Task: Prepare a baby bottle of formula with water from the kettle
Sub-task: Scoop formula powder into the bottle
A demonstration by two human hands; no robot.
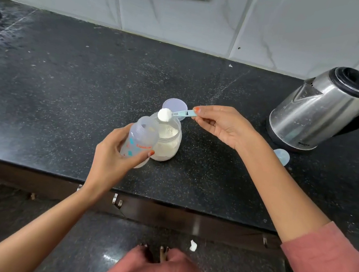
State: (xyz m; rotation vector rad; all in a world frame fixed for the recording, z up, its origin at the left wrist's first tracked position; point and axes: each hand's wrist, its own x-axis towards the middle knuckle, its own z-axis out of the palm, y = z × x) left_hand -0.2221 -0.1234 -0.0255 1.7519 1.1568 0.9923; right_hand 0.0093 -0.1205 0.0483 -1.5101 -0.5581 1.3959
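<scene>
Dark speckled tabletop (65,87), kettle (325,110) at right. Baby bottle (139,140) gripped in left hand (113,156), mouth tilted toward open formula jar (168,141). Heaped scoop (172,114) pinched by right hand (223,126), held level above jar, just right of bottle mouth.

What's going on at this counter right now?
A person is making formula. The left hand holds the open baby bottle tilted beside the powder jar. The right hand holds a blue scoop heaped with powder above the jar, not yet tipped into the bottle. The kettle stands untouched to the right, lid closed.
</scene>
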